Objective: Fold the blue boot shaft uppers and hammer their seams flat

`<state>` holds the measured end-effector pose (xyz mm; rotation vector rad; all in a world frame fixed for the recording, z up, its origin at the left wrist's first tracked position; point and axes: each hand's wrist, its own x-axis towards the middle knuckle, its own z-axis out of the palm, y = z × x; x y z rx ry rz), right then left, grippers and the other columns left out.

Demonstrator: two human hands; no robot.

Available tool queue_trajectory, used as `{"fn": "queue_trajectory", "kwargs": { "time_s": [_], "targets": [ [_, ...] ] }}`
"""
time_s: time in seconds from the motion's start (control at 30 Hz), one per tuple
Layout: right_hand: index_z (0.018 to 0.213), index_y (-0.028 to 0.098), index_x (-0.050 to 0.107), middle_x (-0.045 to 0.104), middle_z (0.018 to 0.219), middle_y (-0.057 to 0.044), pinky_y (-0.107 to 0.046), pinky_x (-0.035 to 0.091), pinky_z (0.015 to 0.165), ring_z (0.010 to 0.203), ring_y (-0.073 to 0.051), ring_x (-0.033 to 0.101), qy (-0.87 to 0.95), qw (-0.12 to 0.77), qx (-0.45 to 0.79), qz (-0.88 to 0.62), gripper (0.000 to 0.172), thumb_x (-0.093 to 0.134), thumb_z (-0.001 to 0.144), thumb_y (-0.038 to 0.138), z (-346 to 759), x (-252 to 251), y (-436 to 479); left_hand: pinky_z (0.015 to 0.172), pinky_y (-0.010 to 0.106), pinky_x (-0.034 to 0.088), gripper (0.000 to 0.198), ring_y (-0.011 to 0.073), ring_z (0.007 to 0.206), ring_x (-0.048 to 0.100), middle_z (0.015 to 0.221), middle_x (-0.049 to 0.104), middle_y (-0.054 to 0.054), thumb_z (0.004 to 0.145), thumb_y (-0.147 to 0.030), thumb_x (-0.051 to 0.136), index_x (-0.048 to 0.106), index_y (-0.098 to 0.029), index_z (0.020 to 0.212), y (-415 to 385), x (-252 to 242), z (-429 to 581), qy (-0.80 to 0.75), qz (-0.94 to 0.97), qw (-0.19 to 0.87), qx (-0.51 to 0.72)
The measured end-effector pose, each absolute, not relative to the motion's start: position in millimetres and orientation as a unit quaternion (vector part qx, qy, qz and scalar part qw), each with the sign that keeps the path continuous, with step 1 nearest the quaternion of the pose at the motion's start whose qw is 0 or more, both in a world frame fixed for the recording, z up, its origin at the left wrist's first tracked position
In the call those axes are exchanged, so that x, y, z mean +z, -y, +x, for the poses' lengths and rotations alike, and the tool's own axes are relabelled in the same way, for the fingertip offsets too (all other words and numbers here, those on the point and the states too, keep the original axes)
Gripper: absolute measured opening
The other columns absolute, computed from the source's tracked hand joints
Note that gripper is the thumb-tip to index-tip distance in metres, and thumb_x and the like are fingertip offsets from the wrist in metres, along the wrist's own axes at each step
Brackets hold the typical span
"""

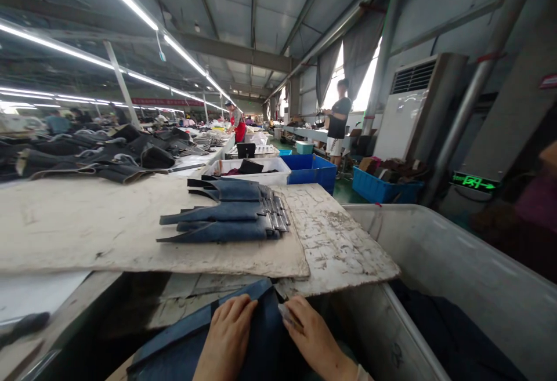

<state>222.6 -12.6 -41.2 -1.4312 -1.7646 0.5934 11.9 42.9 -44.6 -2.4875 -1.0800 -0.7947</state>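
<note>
A dark blue leather-like piece [169,343] with a folded seam lies tilted across my lap area, below the worktable's front edge. My left hand [230,329] rests on it near its upper edge, fingers bent together and gripping it. To the right, my right hand [311,331] is closed around a small tool [290,316] with a pale, translucent body; its exact kind is unclear. The tool's end is close to the right edge of the blue piece. Several finished-looking blue strips [221,213] with metal ends are stacked on the table beyond both hands.
The worn board-topped table [348,242] has a rough front edge above my hands. A large grey bin [470,259] with dark fabric stands at the right. A white crate [274,177] and blue bins are behind. Dark pieces [96,152] are heaped left; two people stand farther back.
</note>
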Motion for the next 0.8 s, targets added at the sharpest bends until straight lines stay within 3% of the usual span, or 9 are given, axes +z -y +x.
{"fn": "queue_trajectory", "kwargs": {
  "time_s": [0.3, 0.57, 0.8],
  "targets": [
    [0.113, 0.022, 0.057, 0.059, 0.105, -0.005, -0.027, 0.045, 0.088, 0.098, -0.017, 0.058, 0.701, 0.384, 0.234, -0.553, 0.027, 0.046, 0.088, 0.019, 225.8, -49.6, 17.3, 0.086, 0.029, 0.04, 0.041, 0.0143, 0.093, 0.058, 0.101, 0.068, -0.001, 0.081, -0.003, 0.038, 0.063, -0.022, 0.106, -26.7, -37.6, 17.2, 0.382, -0.851, 0.184, -0.309],
    [0.115, 0.02, 0.056, 0.059, 0.107, -0.007, -0.03, 0.046, 0.09, 0.1, -0.018, 0.057, 0.706, 0.385, 0.231, -0.547, 0.03, 0.046, 0.088, 0.019, 229.6, -52.3, 18.0, 0.075, 0.036, 0.04, 0.021, 0.0204, 0.083, 0.057, 0.085, 0.064, 0.004, 0.089, -0.018, 0.042, 0.062, -0.02, 0.085, -17.6, 0.9, 25.1, 0.523, -0.829, 0.091, -0.174],
    [0.121, 0.02, 0.054, 0.058, 0.11, -0.007, -0.03, 0.045, 0.092, 0.103, -0.018, 0.056, 0.72, 0.352, 0.216, -0.558, 0.039, 0.046, 0.083, 0.012, 232.7, -51.4, 19.3, 0.085, 0.037, 0.04, 0.027, 0.0209, 0.097, 0.054, 0.106, 0.062, 0.006, 0.089, -0.016, 0.04, 0.059, -0.018, 0.109, -22.2, -9.5, 43.4, 0.478, -0.862, 0.039, -0.168]
  ]
}}
